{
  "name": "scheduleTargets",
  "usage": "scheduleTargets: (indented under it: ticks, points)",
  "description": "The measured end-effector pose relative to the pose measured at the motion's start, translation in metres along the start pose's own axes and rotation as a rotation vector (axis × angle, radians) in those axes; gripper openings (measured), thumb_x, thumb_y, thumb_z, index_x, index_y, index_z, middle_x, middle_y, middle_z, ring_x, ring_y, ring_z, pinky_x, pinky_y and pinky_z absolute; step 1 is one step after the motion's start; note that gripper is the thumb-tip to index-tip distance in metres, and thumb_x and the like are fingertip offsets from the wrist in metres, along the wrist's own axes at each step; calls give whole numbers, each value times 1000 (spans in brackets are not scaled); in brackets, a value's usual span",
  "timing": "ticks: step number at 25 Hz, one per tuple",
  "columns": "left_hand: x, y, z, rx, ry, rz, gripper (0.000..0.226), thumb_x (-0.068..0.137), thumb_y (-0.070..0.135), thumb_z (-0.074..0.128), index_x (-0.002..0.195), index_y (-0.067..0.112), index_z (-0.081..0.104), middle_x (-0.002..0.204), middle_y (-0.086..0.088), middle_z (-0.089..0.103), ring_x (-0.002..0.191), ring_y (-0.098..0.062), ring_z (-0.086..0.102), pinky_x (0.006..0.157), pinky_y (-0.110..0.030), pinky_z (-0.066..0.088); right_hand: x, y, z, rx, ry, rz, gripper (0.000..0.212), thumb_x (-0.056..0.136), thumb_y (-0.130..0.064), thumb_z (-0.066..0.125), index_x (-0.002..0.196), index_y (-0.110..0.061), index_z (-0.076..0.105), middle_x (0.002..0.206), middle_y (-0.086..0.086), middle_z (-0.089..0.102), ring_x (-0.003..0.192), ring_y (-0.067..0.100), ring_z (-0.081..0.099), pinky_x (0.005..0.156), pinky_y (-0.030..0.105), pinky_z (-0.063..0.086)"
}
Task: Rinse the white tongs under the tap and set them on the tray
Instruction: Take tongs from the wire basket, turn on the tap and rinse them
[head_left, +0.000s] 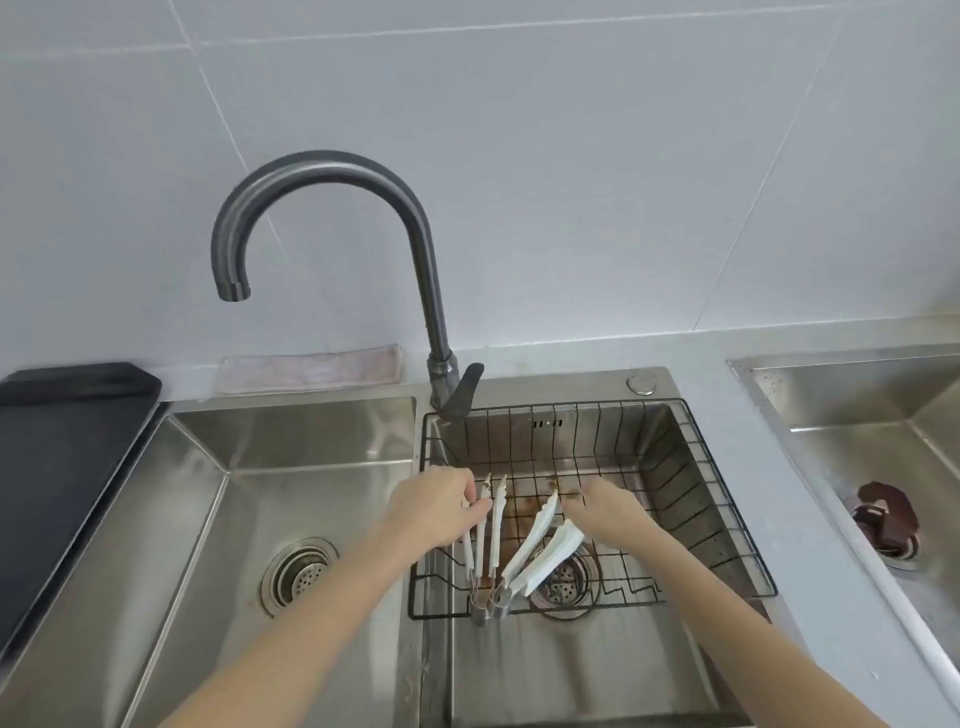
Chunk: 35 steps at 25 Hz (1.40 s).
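Observation:
Two pairs of white tongs are held over the black wire basket (691, 499) in the right sink basin. My left hand (434, 506) grips the tips of the left tongs (497, 525), whose metal hinge end points toward me. My right hand (605, 512) holds the right tongs (545, 551) near their tips, arms spread apart. The grey gooseneck tap (332, 171) arches over the left basin (322, 493); its spout points down with no water visible. A black tray (62, 447) lies on the counter at the far left.
The tap lever (462, 389) stands behind the basket. A pinkish cloth (311, 369) lies along the wall behind the left basin. Another steel basin (878, 431) at the far right holds a dark brown object (883, 514). Drain strainers sit in both near basins.

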<state>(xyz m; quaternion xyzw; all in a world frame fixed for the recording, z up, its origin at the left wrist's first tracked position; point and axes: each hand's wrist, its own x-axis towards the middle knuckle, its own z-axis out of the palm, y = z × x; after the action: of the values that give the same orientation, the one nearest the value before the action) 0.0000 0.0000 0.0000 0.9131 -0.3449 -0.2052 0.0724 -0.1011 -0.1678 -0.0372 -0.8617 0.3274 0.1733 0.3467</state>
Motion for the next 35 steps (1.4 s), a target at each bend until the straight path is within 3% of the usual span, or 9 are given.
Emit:
scheduleTargets:
  ticks: [5, 8, 13, 17, 19, 25, 28, 31, 35]
  points:
    - [3, 5, 35, -23, -157, -76, 42, 89, 51, 42, 95, 14, 63, 97, -2, 69, 94, -19, 64, 76, -29, 50, 6, 20, 29, 47, -126, 135, 28, 93, -30, 42, 108, -7, 42, 81, 3, 53, 76, 18, 51, 64, 26, 39]
    - [2, 7, 48, -14, -162, -106, 45, 88, 53, 43, 100, 14, 61, 103, -2, 67, 95, -19, 63, 82, -33, 52, 10, 20, 38, 160, -157, 178, 41, 93, -26, 42, 122, 2, 44, 106, 14, 65, 89, 22, 60, 72, 31, 46]
    - [-1, 15, 53, 6, -145, -112, 35, 90, 37, 46, 109, 9, 57, 93, -2, 58, 82, -19, 58, 72, -30, 48, 11, 19, 40, 411, -180, 246, 19, 91, -16, 47, 103, -3, 53, 69, 3, 61, 73, 19, 60, 53, 18, 45]
    - [-5, 18, 51, -20, -115, -114, 28, 89, 26, 47, 108, 8, 57, 98, -7, 67, 78, -19, 58, 70, -30, 48, 3, 10, 30, 630, -208, 292, 9, 91, -12, 49, 88, -5, 55, 95, 11, 64, 69, 11, 61, 59, 17, 51]
    - [-9, 18, 50, -69, -85, -121, 28, 89, 26, 48, 108, 8, 58, 90, -5, 64, 76, -19, 59, 66, -29, 47, -4, 3, 24, 643, -176, 273, 14, 91, -13, 50, 96, -1, 56, 103, 15, 63, 68, 10, 61, 65, 19, 52]
    - [-28, 4, 45, -463, 39, -143, 32, 89, 22, 52, 117, 8, 51, 97, -1, 61, 84, -15, 56, 78, -27, 47, -26, -17, 20, 651, -18, 142, 23, 90, -11, 52, 108, 3, 54, 73, 4, 59, 81, 18, 61, 82, 29, 56]
    - [-43, -13, 41, -661, 82, -167, 40, 90, 24, 53, 127, 11, 44, 86, 10, 54, 80, -12, 54, 66, -20, 43, -36, -32, 26, 697, -14, 86, 49, 88, -11, 56, 134, -2, 39, 85, 3, 58, 77, 14, 62, 76, 25, 57]
    - [-57, -36, 35, -850, 87, -234, 42, 90, 30, 53, 128, 16, 44, 85, 7, 54, 64, -10, 58, 57, -19, 49, -45, -53, 37, 742, -22, 25, 54, 88, -8, 55, 138, -5, 36, 95, 5, 56, 82, 15, 61, 81, 27, 54]
    - [-81, -68, 25, -1066, 105, -266, 10, 90, 28, 54, 96, 19, 55, 80, 0, 53, 66, -12, 59, 63, -28, 59, -56, -89, 59, 742, -33, -27, 49, 89, -5, 53, 136, -8, 40, 90, 2, 56, 89, 20, 60, 86, 30, 54]
